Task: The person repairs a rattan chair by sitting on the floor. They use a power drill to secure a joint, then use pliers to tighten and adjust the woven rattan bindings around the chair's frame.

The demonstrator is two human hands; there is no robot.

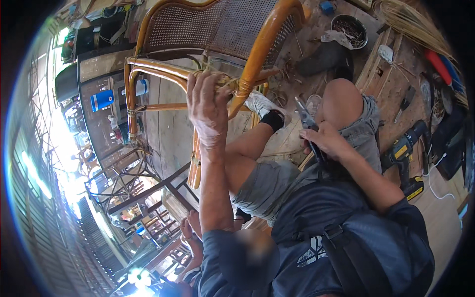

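Note:
A rattan chair (262, 54) with an orange-brown cane frame and woven mesh panels stands in front of me, tilted in view. My left hand (209, 106) reaches up to a corner joint of its frame, the fingers bent over it. Pale binding strips (225, 80) wrap that joint, with loose ends sticking out; the fingertips are partly hidden. Over my lap, my right hand (326, 141) is closed around a pair of pliers (308, 121). Their metal jaws point up and away, apart from the chair.
On the floor to the right lie a cordless drill (403, 148), a screwdriver (405, 103) and a bundle of cane strips (410, 22). A metal bowl (350, 30) of scraps stands far right. Another person's hand (188, 230) shows at lower left, near dark chair frames (143, 198).

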